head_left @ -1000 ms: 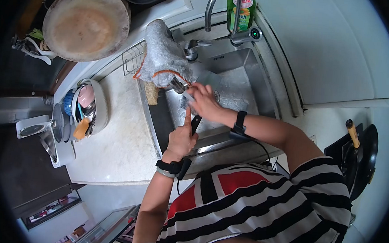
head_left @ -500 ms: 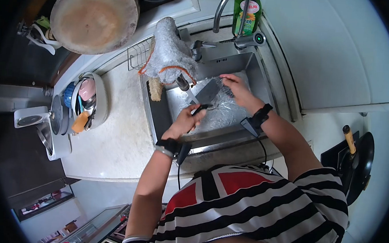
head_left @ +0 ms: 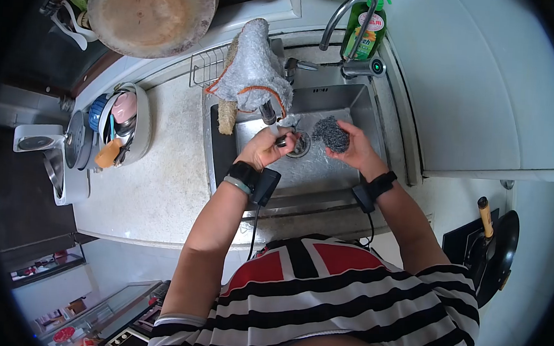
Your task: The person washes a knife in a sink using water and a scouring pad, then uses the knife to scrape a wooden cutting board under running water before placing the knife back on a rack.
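Over the steel sink, my left hand is closed round the black handle of a kitchen knife. The knife's blade can hardly be made out now. Water runs from the faucet spout just above that hand. To the right, my right hand grips a dark steel wool scrubber between thumb and fingers. Below and between the hands lies the round drain strainer, with wet sink bottom around it.
A grey towel with orange trim drapes over the faucet. Beside it hangs a tan loofah. Green dish soap stands behind the sink. Left on the counter are a white basin of dishes and a large round board.
The knife's broad blade, plainly visible before, has turned mostly out of sight as my left hand moved up toward the spout. My right hand has drawn back from the blade, showing the scrubber.
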The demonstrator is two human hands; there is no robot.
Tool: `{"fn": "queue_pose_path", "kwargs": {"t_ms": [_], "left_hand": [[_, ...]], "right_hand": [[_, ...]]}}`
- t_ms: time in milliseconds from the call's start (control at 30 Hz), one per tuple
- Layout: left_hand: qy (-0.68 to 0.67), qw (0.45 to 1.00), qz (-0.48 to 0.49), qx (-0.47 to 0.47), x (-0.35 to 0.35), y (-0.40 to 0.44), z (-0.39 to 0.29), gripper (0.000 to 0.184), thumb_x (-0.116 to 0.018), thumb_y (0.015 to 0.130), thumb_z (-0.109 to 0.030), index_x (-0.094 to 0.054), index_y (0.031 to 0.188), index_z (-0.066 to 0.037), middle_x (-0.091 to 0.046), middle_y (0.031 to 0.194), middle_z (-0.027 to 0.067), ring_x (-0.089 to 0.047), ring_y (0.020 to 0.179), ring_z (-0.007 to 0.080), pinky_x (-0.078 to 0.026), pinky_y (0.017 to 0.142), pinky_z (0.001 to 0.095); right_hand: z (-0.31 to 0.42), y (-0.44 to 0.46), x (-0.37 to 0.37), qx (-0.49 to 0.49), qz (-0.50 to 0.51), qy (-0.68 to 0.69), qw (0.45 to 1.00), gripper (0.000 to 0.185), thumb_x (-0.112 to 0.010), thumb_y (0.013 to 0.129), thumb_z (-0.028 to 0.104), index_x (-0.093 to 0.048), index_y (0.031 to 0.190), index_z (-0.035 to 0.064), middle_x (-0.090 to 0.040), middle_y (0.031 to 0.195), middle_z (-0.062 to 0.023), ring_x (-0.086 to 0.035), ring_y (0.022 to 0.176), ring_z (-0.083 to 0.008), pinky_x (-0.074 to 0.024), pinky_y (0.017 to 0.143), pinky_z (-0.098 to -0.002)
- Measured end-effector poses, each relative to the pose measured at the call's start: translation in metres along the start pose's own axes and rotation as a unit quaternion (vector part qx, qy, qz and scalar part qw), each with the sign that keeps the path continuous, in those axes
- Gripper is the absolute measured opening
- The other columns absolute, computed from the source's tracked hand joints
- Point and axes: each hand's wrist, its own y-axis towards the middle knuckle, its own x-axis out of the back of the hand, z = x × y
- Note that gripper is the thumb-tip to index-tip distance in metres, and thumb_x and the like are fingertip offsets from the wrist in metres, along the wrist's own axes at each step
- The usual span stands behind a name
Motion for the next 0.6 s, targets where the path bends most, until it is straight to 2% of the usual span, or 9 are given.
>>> {"fn": "queue_pose_path", "kwargs": {"t_ms": [167,233,300,367,400,500,533,567,600], "left_hand": [[-0.03,0.998,0.051,0.024,0.021,-0.008,0.002,0.012,-0.044,0.098,-0.009,-0.044,0.099,0.003,-0.047,0.077,0.0069,-0.041,0.049,0.0073,-0.028,0.034,0.0174],[0.152,0.988,-0.016,-0.008,0.008,-0.026,0.006,0.012,-0.047,0.097,-0.014,-0.045,0.094,-0.003,-0.048,0.071,0.0037,-0.034,0.04,0.0061,-0.023,0.032,0.0193],[0.25,0.968,-0.032,-0.003,0.0,-0.042,0.016,0.015,-0.051,0.096,-0.018,-0.047,0.099,-0.003,-0.049,0.067,0.0022,-0.034,0.04,0.006,-0.025,0.032,0.0211],[0.407,0.908,-0.035,-0.094,0.0,-0.054,0.03,0.026,-0.054,0.095,-0.02,-0.048,0.109,0.001,-0.05,0.067,0.0029,-0.038,0.042,0.0057,-0.029,0.035,0.0208],[0.446,0.889,-0.062,-0.084,0.001,-0.057,0.032,0.042,-0.055,0.095,-0.017,-0.042,0.128,0.005,-0.056,0.071,0.0058,-0.05,0.05,0.0084,-0.041,0.043,0.021],[0.487,0.858,-0.105,-0.122,0.021,-0.067,0.049,0.052,-0.057,0.094,-0.016,-0.036,0.138,0.003,-0.06,0.076,0.0072,-0.06,0.064,0.0106,-0.049,0.055,0.0214],[0.504,0.845,-0.124,-0.128,0.028,-0.069,0.051,0.054,-0.059,0.09,-0.01,-0.038,0.138,0.002,-0.065,0.082,0.017,-0.067,0.075,0.0242,-0.054,0.065,0.0319],[0.503,0.845,-0.126,-0.128,0.038,-0.068,0.051,0.054,-0.059,0.09,-0.01,-0.038,0.138,0.002,-0.065,0.082,0.017,-0.067,0.075,0.0242,-0.054,0.065,0.0319],[0.686,0.685,-0.142,-0.199,0.049,-0.066,0.05,0.055,-0.059,0.086,-0.007,-0.039,0.137,0.003,-0.064,0.086,0.0203,-0.067,0.076,0.0305,-0.054,0.069,0.0366]], "right_hand": [[-0.014,0.03,0.007,0.031,0.013,-0.184,0.982,0.022,-0.06,0.09,0.025,-0.057,0.107,0.0131,-0.061,0.102,-0.004,-0.058,0.092,-0.0192,-0.0484,0.076,-0.0418],[-0.018,0.038,0.007,0.029,0.015,-0.184,0.982,0.022,-0.061,0.089,0.024,-0.057,0.108,0.0139,-0.061,0.102,-0.0036,-0.058,0.092,-0.0191,-0.0491,0.076,-0.0419],[-0.025,0.043,0.005,0.026,0.017,-0.184,0.982,0.022,-0.061,0.088,0.023,-0.056,0.109,0.0146,-0.061,0.101,-0.0032,-0.059,0.092,-0.019,-0.0498,0.075,-0.0419],[-0.033,0.049,0.001,0.011,-0.035,-0.168,0.985,0.026,-0.064,0.085,0.021,-0.056,0.108,0.0152,-0.061,0.101,-0.0028,-0.059,0.093,-0.0188,-0.05,0.073,-0.0423],[-0.04,0.051,0.0,0.01,-0.036,-0.167,0.985,0.026,-0.064,0.085,0.021,-0.056,0.108,0.0152,-0.061,0.101,-0.0028,-0.059,0.093,-0.0188,-0.05,0.073,-0.0423],[-0.054,0.057,-0.01,0.034,-0.086,-0.203,0.975,0.03,-0.068,0.082,0.021,-0.057,0.109,0.0152,-0.06,0.102,-0.0033,-0.058,0.092,-0.0188,-0.0501,0.071,-0.042],[-0.057,0.055,-0.015,0.046,-0.087,-0.243,0.965,0.032,-0.068,0.081,0.02,-0.057,0.11,0.0137,-0.06,0.103,-0.0042,-0.057,0.092,-0.0189,-0.0491,0.073,-0.0397],[-0.06,0.055,-0.019,0.057,-0.088,-0.282,0.954,0.034,-0.069,0.08,0.02,-0.056,0.11,0.0121,-0.059,0.103,-0.0052,-0.057,0.093,-0.019,-0.0482,0.075,-0.0374],[-0.066,0.061,-0.02,0.056,-0.087,-0.282,0.954,0.034,-0.069,0.08,0.02,-0.056,0.11,0.0121,-0.059,0.103,-0.0052,-0.057,0.093,-0.019,-0.0482,0.075,-0.0374]]}}
